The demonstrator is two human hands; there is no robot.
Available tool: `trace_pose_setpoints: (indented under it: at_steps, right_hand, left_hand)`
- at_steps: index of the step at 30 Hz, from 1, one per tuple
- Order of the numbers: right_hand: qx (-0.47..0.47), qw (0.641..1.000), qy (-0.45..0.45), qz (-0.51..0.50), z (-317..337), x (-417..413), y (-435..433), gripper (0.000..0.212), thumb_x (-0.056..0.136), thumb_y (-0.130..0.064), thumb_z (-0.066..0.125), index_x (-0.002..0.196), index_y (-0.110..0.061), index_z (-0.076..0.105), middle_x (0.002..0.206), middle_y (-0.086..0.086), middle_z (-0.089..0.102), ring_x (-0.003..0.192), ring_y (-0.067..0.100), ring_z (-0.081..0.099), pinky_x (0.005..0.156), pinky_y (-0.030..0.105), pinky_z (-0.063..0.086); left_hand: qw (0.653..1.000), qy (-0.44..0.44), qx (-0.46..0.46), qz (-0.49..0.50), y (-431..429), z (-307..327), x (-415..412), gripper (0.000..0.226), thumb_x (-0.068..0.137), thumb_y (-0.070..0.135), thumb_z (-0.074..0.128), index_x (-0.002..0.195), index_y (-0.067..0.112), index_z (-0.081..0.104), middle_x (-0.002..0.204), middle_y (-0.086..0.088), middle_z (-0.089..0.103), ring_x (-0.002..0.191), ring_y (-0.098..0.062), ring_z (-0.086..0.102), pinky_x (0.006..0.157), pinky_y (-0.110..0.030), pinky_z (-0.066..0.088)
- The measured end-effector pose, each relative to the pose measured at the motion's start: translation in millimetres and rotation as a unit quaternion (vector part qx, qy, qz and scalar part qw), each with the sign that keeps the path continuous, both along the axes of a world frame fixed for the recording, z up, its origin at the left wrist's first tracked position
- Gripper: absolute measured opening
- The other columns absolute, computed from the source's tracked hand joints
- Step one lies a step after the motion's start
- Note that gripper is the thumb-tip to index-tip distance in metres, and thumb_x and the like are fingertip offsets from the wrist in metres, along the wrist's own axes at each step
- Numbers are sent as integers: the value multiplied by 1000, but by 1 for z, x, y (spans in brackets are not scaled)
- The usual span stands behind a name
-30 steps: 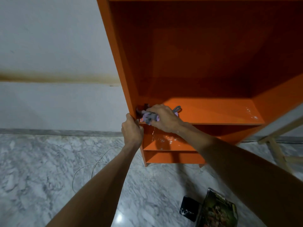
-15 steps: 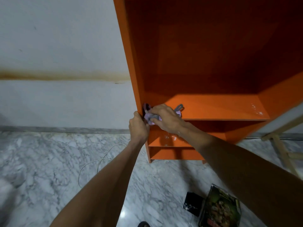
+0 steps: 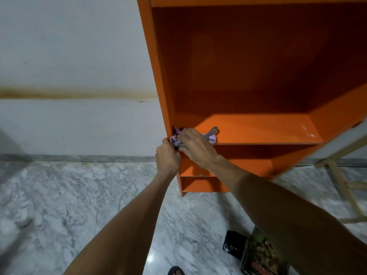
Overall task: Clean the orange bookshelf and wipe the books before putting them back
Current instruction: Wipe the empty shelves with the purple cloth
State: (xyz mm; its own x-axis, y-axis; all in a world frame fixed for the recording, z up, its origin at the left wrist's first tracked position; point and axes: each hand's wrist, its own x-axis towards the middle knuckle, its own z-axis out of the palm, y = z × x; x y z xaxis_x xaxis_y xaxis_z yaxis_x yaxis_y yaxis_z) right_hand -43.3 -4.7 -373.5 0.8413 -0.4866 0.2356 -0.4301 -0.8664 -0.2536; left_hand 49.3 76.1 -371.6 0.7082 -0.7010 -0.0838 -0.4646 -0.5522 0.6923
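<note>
Well, from the head view we look down at the orange bookshelf (image 3: 258, 56), which fills the picture from 12 to 3 o'clock and stands on the marble floor (image 3: 59, 195) against a pale wall (image 3: 69, 46) with a brown stain band across it. Its middle shelf board (image 3: 258, 130) carries no books and shines wet near its right end.

Our right hand (image 3: 195, 145) lies on the front left corner of that board, fingers bent over a bunched purple and grey cloth (image 3: 174, 139) and gripping it against the wood. A grey loop of the cloth sticks out at 2 o'clock from the hand, and more of it shows at 10 o'clock, pushed into the corner by the side panel.

Our left hand (image 3: 167, 155) sits just at 8 o'clock from the right one, nearly touching it. It is curled round the front edge of the bookshelf's left side panel, thumb up by the cloth; the fingertips are hidden behind the panel.

Down at 5 o'clock a book with a green cover (image 3: 262, 255) lies on the floor, partly behind our right forearm, with a small black thing (image 3: 234, 245) just beside it at its 9 o'clock. A white cable (image 3: 123, 199) loops over the floor at 8 o'clock. A pale wooden frame (image 3: 341, 187) leans at 3 o'clock, near the bookshelf's right side. The tip of a dark sandal (image 3: 175, 270) shows at 6 o'clock.
</note>
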Motion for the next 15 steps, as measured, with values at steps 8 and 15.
trace_pose_setpoints:
  at_steps: [8,15]
  right_hand:
    - [-47,997,65,-2,-9,-63,-27,70,60,7,82,126,-1,62,125,23,62,112,40,62,83,50,57]
    - [-68,992,80,-73,-5,-164,-62,63,65,4,79,125,-5,63,123,20,63,113,36,62,72,44,58]
  left_hand:
    - [992,-124,-18,33,2,2,-39,37,81,8,64,109,12,40,107,-9,47,91,-27,52,75,-43,53]
    - [946,-273,56,-165,-36,2,-119,60,74,18,75,126,9,46,130,-11,49,124,-29,45,100,-42,41]
